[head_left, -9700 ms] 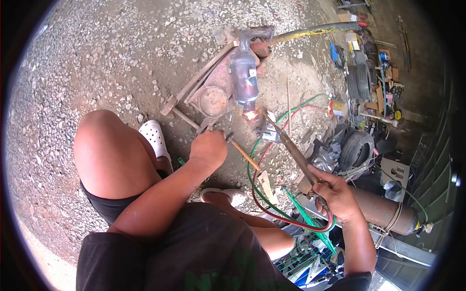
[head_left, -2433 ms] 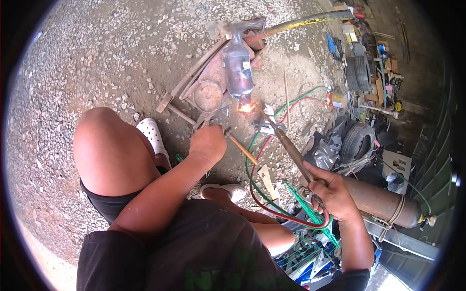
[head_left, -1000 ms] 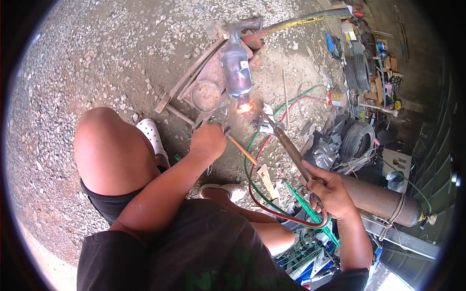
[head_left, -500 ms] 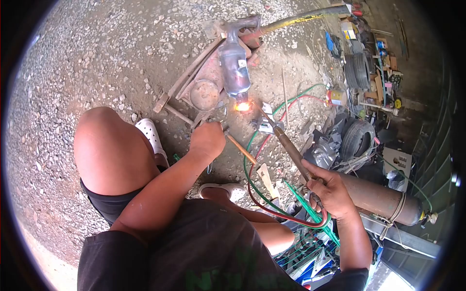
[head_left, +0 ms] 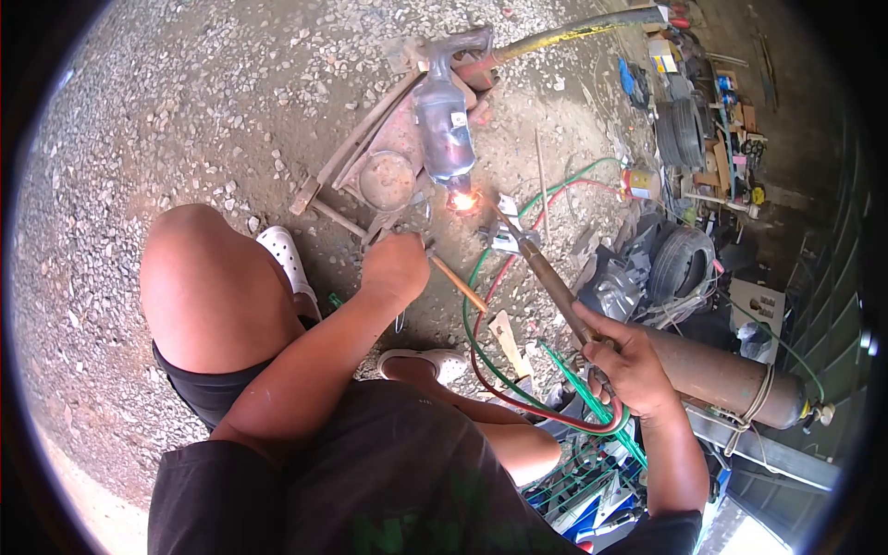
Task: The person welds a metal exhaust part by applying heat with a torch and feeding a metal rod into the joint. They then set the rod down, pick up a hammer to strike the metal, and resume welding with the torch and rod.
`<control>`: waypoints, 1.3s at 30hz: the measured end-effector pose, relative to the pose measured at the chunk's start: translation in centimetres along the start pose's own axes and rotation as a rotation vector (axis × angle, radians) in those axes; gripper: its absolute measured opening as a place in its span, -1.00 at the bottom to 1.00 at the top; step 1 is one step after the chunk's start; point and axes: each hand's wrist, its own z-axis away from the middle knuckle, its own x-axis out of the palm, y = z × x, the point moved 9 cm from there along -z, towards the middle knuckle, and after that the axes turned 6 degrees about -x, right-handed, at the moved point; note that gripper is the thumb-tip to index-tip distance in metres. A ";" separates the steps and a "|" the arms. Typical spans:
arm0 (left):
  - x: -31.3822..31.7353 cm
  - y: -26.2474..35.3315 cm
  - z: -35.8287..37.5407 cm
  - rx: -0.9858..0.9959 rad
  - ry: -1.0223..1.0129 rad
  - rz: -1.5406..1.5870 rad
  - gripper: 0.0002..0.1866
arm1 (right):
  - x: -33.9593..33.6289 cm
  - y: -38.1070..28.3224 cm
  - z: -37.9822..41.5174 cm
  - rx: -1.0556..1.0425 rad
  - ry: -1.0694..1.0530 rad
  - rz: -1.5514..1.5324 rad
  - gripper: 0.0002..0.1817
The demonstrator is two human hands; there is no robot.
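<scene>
My right hand (head_left: 629, 368) is wrapped round a gas torch (head_left: 553, 285), whose tip points up and left. A bright flame (head_left: 464, 200) glows at the lower end of a metal canister-shaped part (head_left: 447, 134), just left of the torch tip. My left hand (head_left: 396, 268) is closed in a fist below that part; what it grips is mostly hidden under the fingers, with metal handle ends showing above it. Beside this fist lies a hammer with a wooden handle (head_left: 460, 283). The metal part rests on a rusty jack-like frame (head_left: 398, 139) with a round plate.
Green and red hoses (head_left: 474, 356) curve from the torch over the gravel. A gas cylinder (head_left: 721, 375) lies at the right, tied with rope. Tyres (head_left: 682, 264), a can (head_left: 640, 183) and scrap are beyond it. A long yellow-black handle (head_left: 573, 39) extends at the top.
The flame spot at the canister's end is slightly smaller and has sparks around it. The torch and both hands have hardly moved.
</scene>
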 end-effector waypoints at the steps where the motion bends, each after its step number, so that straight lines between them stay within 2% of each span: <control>1: 0.0 0.1 0.0 -0.001 -0.002 0.003 -0.68 | 0.0 0.0 0.1 0.020 0.004 0.001 -0.39; 39: 0.4 0.3 -0.2 -0.012 0.006 0.030 -0.68 | -0.2 0.3 0.2 0.011 0.001 -0.037 -0.41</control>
